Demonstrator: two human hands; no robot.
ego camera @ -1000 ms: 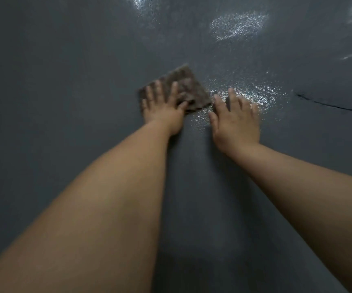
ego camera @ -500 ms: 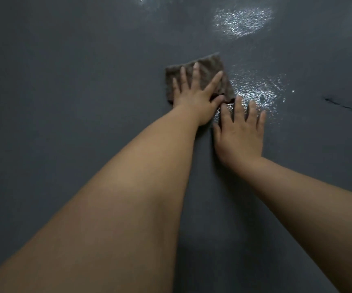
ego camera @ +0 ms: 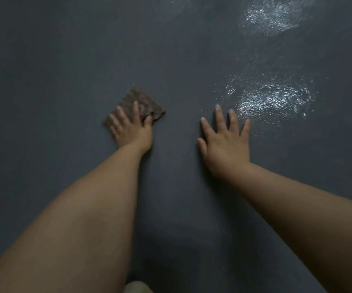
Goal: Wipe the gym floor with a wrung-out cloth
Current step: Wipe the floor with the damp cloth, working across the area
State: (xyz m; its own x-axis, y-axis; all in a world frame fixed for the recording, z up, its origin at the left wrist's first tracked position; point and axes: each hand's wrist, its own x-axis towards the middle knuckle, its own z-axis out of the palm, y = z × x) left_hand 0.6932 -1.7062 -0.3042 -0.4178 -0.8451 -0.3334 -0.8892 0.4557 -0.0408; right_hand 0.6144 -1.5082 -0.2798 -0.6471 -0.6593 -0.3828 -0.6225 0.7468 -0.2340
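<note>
step: mid-wipe | left hand (ego camera: pixel 131 129) flat, pressing cloth (ego camera: pixel 138 103) on floor (ego camera: pixel 65 60), no grip | right hand (ego camera: pixel 225 142) splayed, empty, bracing | next: likely sweep toward wet patch (ego camera: pixel 274 98)

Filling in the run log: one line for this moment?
wiping | left hand flat on cloth | right hand flat on bare floor | wet sheen beyond right hand

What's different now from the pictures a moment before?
The left hand has slid the cloth leftward, away from the right hand and the shiny wet patch; a clear gap now separates the hands. Unchanged: the left hand presses the cloth flat, and the right hand stays spread on the floor.
</note>
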